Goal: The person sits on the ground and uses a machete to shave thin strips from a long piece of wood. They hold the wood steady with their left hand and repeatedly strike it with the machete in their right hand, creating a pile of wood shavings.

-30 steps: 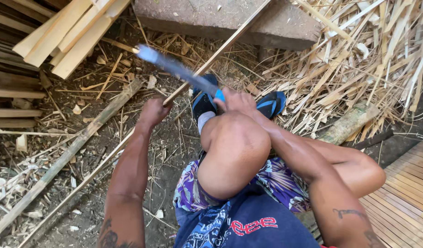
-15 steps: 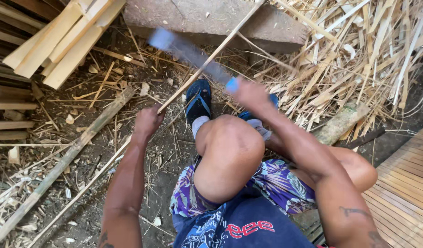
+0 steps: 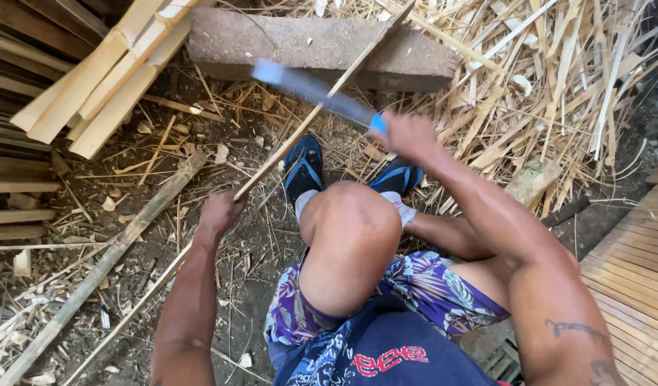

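Head view: left hand (image 3: 218, 213) fisted around a thin bamboo strip (image 3: 322, 104), which slants up across a stone block (image 3: 300, 46). Right hand (image 3: 409, 136) clamps the blue handle of a knife (image 3: 311, 89), blade blurred, raised over the strip. Shavings (image 3: 557, 78) at right.

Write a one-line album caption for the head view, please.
Left hand holds a bamboo strip; right hand raises a blade.

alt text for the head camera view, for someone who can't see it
Seen from above, a seated person's left hand grips a long thin bamboo strip while the right hand holds a blue-handled blade against it, over a stone block. Bamboo shavings litter the dirt.
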